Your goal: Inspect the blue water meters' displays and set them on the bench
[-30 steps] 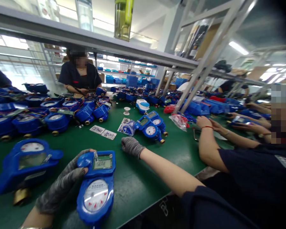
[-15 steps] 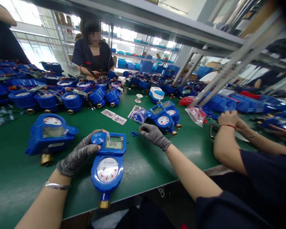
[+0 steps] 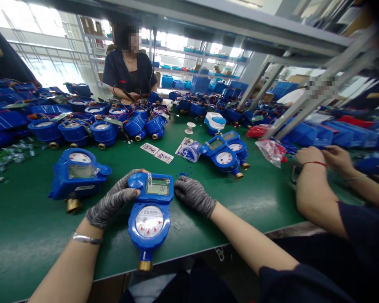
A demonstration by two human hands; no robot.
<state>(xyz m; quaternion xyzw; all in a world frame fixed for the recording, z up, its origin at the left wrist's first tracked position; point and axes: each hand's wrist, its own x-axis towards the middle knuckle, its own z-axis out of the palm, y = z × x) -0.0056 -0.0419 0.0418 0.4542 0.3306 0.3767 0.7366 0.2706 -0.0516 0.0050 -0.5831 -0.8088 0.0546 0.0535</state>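
We see two changes. Our right hand (image 3: 194,195) has come in from beside the loose blue bits (image 3: 183,173) and now sits at the right edge of the water meter (image 3: 149,219). The meter's display (image 3: 158,188) has gone from a four-character readout to a shorter one, two digits. We read that as the unit being live and stepping through its screens, with both hands now at it.

The meter is at the near edge of the green tabletop (image 3: 240,202), dial toward us, brass end lowest. Our left hand (image 3: 113,204) grips its upper left corner, thumb in front by the round cap (image 3: 137,180), same hold as before. Right fingers are curled; we can't tell whether they pinch anything or touch the casing. Another meter (image 3: 78,172) stands off to the left.
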